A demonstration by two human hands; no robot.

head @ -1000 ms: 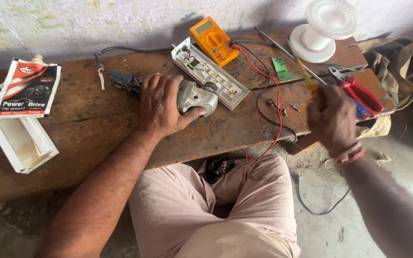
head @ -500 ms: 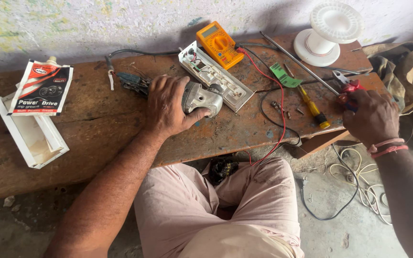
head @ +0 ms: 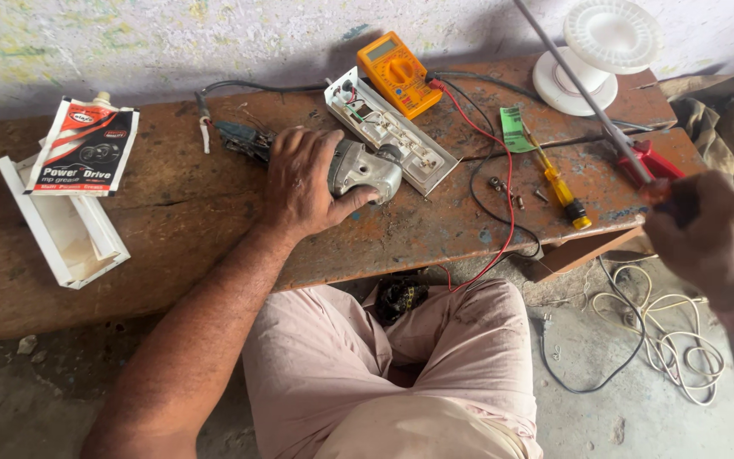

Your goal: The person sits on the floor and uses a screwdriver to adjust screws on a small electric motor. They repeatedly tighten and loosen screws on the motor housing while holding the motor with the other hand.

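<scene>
My left hand (head: pixel 303 183) lies flat over a grey angle grinder (head: pixel 365 170) in the middle of the worn wooden bench (head: pixel 197 238), thumb curled around its metal gear head. Off the bench's right end, my right hand (head: pixel 708 246) is closed on the dark handle of a long screwdriver (head: pixel 588 93). Its thin steel shaft slants up and to the left over the bench. Red-handled pliers (head: pixel 649 161) lie just under the shaft, close to my right hand.
Behind the grinder sit a white power strip (head: pixel 392 132) and an orange multimeter (head: pixel 397 72) with red and black leads. A yellow screwdriver (head: pixel 564 189), loose screws, white spool (head: pixel 605 47), grease pouch (head: pixel 87 146) and white tray (head: pixel 65 229) are also there. Cable (head: pixel 664 327) coils on the floor.
My right hand reached to the bench's right end, took the long screwdriver that lay there and lifted it off. My left hand stayed on the grinder.
</scene>
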